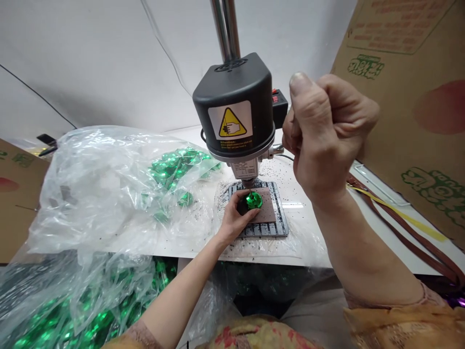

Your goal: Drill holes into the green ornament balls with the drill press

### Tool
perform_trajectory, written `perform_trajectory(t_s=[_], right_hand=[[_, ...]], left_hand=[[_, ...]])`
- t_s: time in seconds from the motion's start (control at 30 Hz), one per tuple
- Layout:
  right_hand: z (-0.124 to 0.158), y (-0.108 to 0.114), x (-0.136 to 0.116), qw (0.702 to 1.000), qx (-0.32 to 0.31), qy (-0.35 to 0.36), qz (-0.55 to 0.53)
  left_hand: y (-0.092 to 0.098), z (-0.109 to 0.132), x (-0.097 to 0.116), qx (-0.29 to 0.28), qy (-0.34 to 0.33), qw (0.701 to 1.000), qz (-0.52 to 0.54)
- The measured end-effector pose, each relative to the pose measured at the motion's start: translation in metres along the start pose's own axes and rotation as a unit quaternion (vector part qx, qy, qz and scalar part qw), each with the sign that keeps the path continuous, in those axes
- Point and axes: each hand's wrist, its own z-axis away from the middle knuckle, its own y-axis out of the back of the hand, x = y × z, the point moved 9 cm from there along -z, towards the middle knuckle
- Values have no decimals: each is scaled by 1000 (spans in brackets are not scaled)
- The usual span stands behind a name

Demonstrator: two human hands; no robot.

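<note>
My left hand (236,213) is closed around a shiny green round piece (254,200), thumb and forefinger at its edge. The piece rests on a brownish square pad (269,208) over the slotted metal base (283,225) of a bench drill press (234,106). Directly above the piece sits the chuck (249,182); whether a bit touches it I cannot tell. My right hand (327,131) is raised beside the machine's head in a fist, fingers curled and thumb on top. Whatever it grips is hidden; a metal hub (278,149) juts from the machine toward it.
A clear plastic bag (90,179) with green shiny pieces (178,165) lies left on the white table (185,247). More green pieces (87,320) are bagged below the edge. Dark crumbs surround the base. Cardboard boxes (410,106) and brown straps (407,223) stand right.
</note>
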Motion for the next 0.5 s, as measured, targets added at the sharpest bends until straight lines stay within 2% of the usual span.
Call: perform_trajectory(t_s=[0.27,0.4,0.5], right_hand=[[38,17,-11,998,39,51,24],[48,19,-7,998,30,51,28],[51,23,-6,996,49,68,3]], left_hand=[[1,-1,-2,6,-6,1000,5],[1,0,1,9,-13,1000,9],[1,0,2,10,-16,1000,8]])
